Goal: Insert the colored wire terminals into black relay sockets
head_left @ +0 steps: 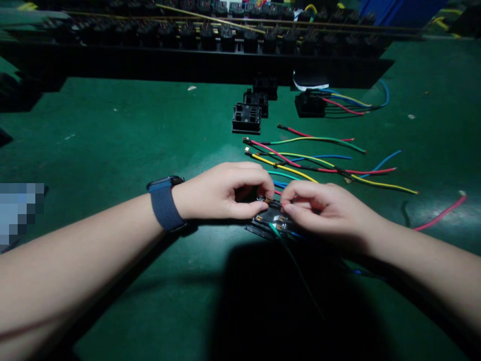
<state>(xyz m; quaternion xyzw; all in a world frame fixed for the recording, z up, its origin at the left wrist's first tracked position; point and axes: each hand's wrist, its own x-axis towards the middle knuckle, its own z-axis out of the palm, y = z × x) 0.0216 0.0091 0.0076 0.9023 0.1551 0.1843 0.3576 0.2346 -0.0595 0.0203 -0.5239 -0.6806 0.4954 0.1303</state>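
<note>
A black plastic socket piece [266, 218] with brass-coloured contacts lies on the green table beneath my hands. A green wire [296, 260] runs from it toward me. My left hand [240, 190] is closed in a pinch at its far edge, thumb and forefinger on a small brass terminal [267, 200]. Close beside, my right hand [323, 208] pinches a red wire [283, 204], of which only a bit shows between the fingertips. Whether the terminal belongs to that wire is hidden. Past the right forearm, a length of red wire [441, 214] sticks out.
Loose coloured wires [319, 165] lie beyond my right hand. Farther back stand several black housings [246, 119] and a wired black socket [311, 104]. A long black rack [188, 62] holding rows of sockets spans the back. At left is a blurred-out pale patch [17, 213].
</note>
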